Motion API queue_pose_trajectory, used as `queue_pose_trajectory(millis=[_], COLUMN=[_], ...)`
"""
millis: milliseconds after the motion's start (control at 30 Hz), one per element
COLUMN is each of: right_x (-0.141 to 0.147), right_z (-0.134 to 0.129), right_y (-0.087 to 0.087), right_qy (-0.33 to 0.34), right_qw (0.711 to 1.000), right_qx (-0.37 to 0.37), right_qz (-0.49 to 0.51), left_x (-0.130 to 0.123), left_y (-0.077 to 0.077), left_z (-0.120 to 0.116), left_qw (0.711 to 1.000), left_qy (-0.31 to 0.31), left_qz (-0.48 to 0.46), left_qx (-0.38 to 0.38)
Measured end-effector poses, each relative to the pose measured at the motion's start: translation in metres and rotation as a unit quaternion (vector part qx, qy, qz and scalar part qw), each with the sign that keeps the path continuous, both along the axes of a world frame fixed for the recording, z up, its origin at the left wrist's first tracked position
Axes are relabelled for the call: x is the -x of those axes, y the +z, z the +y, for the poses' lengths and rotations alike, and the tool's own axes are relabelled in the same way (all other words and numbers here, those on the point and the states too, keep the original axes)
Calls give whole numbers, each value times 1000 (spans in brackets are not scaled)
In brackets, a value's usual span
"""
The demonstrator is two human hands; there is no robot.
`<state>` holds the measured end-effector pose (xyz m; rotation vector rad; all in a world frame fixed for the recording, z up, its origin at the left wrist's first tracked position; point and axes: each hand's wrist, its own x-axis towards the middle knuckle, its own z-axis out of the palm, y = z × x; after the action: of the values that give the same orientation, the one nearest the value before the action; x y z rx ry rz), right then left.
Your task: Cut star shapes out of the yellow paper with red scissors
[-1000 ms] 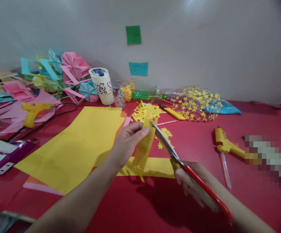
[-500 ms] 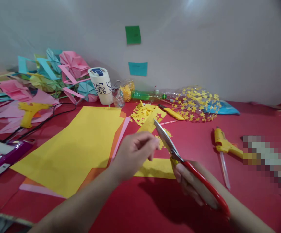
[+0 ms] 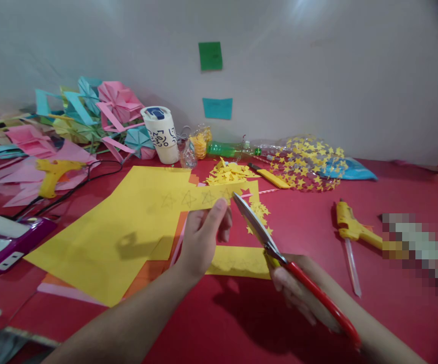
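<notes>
Pinching a long, star-sketched yellow paper strip point(image 3: 198, 201), the left hand point(image 3: 205, 230) holds it above the red tabletop point(image 3: 188, 323). The right hand point(image 3: 293, 289) grips red-handled metal scissors point(image 3: 274, 251), tapered blades point(image 3: 254, 221) meeting the strip.

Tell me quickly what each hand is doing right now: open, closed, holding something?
Left hand: closed, pinching a yellow paper strip with star outlines.
Right hand: closed around the scissors, tips at the strip.
</notes>
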<state>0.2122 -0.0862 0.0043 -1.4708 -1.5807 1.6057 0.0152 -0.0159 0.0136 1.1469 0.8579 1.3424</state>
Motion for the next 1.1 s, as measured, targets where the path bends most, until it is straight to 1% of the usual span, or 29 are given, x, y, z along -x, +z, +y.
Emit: queue_pose_trajectory(millis=[100, 267, 333, 467, 600, 733, 933, 1100], right_x=[1, 0, 0, -1, -4, -5, -5, -4], right_z=[2, 5, 5, 4, 3, 5, 5, 5], right_y=[5, 8, 9, 9, 9, 10, 9, 12], right_qy=[21, 49, 58, 67, 66, 63, 66, 60], right_qw=[1000, 998, 998, 996, 997, 997, 997, 997], right_qx=[-20, -25, -32, -52, -43, -35, -35, -13], right_qz=[-10, -22, -25, -16, -21, -30, -33, -45], left_x=[3, 6, 7, 10, 11, 10, 11, 12], left_y=[1, 6, 9, 13, 14, 16, 16, 15], left_z=[3, 7, 7, 8, 9, 10, 9, 9], left_qw=[998, 993, 991, 988, 985, 986, 984, 985], left_qy=[46, 37, 39, 32, 35, 40, 34, 33], left_qz=[16, 70, 94, 132, 158, 151, 156, 153], left_qx=[41, 93, 93, 67, 64, 59, 76, 77])
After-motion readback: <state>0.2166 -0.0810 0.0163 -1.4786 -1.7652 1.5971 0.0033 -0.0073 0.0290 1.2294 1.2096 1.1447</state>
